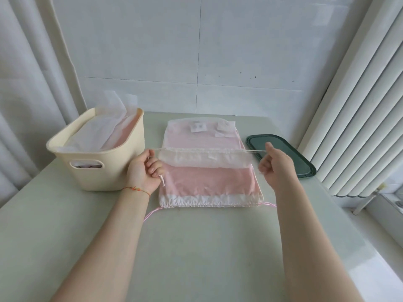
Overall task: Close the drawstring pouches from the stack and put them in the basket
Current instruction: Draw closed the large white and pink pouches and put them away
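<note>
A translucent white drawstring pouch (205,159) is lifted above the stack, its gathered top stretched between my hands. My left hand (145,168) pinches the white cord at the pouch's left end. My right hand (275,165) pinches the taut white cord at the right end. Under it lies the stack of pink and white pouches (209,184), with pink cords trailing from the near corners. A cream plastic basket (104,171) stands to the left and holds several white and pink pouches.
A dark green tray (287,151) lies to the right of the stack. The pale green table (196,247) meets a tiled wall at the back. Curtains hang at left, a white ribbed radiator stands at right.
</note>
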